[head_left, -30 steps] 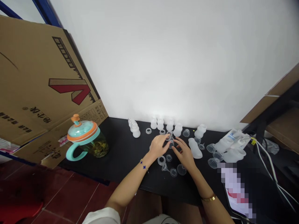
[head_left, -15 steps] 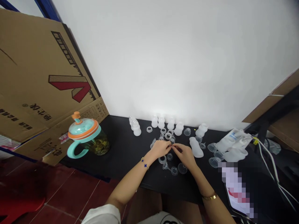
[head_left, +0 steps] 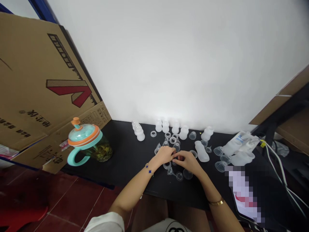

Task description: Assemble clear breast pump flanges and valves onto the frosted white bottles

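Note:
My left hand and my right hand meet over a scatter of clear plastic parts on the black table. Both have their fingertips pinched close together; whatever lies between them is too small or hidden to make out. Below the hands are a clear ring, a small nipple-shaped piece and a round clear cap. Beyond them more rings lie in a cluster. A frosted bottle lies on its side to the right of my right hand.
Several frosted bottles stand along the wall. A lidded teal jug is at left beside a large cardboard box. At right are a bag of bottles, a phone and white cables.
My right hand has shifted slightly down and left, its fingers more curled. A clear ring beside it has come into view. The whole view has shifted slightly.

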`<state>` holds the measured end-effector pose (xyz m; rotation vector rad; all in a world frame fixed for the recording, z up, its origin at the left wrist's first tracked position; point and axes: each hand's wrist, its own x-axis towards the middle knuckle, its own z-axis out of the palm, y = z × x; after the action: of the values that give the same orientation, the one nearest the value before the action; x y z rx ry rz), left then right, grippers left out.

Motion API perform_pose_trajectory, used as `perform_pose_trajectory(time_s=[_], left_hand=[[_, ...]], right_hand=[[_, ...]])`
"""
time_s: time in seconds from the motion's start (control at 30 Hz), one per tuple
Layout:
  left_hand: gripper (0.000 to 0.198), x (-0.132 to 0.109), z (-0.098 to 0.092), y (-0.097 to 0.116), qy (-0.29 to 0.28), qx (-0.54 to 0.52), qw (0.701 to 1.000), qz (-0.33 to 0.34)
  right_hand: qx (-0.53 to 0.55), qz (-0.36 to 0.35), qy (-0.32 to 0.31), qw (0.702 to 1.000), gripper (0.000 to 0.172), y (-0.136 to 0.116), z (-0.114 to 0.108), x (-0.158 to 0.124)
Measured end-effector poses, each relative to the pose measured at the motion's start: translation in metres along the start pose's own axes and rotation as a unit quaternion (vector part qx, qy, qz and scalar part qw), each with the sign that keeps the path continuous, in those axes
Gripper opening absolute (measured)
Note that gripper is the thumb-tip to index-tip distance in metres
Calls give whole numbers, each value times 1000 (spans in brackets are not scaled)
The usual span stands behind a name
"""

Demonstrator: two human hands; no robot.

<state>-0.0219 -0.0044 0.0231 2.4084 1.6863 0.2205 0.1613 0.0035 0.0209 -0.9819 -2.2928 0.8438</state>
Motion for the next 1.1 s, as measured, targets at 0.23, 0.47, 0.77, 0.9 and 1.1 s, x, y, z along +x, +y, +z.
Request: perform_pose_trajectory(time_s=[0.23, 0.47, 0.77, 0.9, 1.1], left_hand=[[19, 0, 1, 0, 6, -7, 1000, -9], [17, -1, 0, 0, 29, -26, 999, -6], [26, -4, -7, 4, 82, -55, 995, -7], [25, -5, -5, 4, 105, -65, 992, 10], [31, -5, -4, 5, 135, -82, 987, 18]], right_hand=[[12, 28, -8, 1000, 11, 5, 0, 0], [22, 34, 70, 997, 20, 1, -9, 0], [127, 72, 184, 972, 29, -1, -14, 0], [171, 109, 222, 954, 35, -1, -19, 0], [216, 130, 219, 942, 43, 0, -20, 2]])
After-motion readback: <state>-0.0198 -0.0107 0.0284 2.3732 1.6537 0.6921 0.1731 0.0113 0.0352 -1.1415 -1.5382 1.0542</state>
